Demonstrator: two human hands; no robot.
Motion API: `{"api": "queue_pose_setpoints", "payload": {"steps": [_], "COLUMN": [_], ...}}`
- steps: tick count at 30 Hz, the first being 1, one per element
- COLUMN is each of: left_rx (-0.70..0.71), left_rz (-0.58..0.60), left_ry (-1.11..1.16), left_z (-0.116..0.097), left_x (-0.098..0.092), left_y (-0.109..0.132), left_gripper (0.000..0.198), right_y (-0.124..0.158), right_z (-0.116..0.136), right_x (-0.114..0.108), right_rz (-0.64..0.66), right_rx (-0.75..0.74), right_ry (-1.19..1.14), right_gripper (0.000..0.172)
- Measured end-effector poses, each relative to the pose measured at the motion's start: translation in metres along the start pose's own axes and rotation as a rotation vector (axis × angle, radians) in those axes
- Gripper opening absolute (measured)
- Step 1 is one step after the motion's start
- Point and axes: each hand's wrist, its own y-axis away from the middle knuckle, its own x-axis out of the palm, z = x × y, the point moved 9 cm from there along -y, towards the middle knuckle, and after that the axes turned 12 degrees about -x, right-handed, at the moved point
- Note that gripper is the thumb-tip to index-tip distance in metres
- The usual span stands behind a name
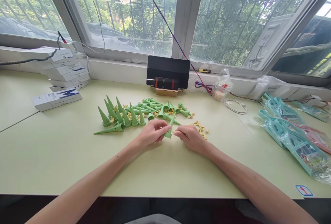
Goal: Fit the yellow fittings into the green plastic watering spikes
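Observation:
My left hand grips a green plastic cone spike, its tip pointing up and its wide collar down. Close to the collar, my right hand pinches a small yellow peg, whose end is at the cone's side; I cannot tell whether it sits inside. Behind my left hand stand several green cones on their collars, with one lying on its side. More green cones lie in a loose heap beyond my hands. Yellow pegs are scattered behind my right hand.
A tablet with a phone before it leans at the window sill. White boxes are stacked at the left. Bagged turquoise plastic items lie at the right. A coiled white cable and a plastic bag are near the sill.

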Motion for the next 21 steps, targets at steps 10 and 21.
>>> {"api": "queue_pose_setpoints", "payload": {"steps": [10,21], "left_rx": [0.002,0.011], "left_rz": [-0.008,-0.011], "left_ry": [-0.019,-0.022], "left_z": [-0.0024,-0.0032], "left_x": [-0.0016,-0.0015], "left_y": [0.0002,-0.0006], "left_gripper": [0.038,0.036], "right_y": [0.002,0.0007], "right_z": [-0.006,-0.0066], "right_x": [0.0006,0.0005], "right_rz": [0.001,0.003], "right_rx": [0.037,0.055], "right_ry": [-0.015,-0.016], "right_gripper": [0.044,0.04]}}
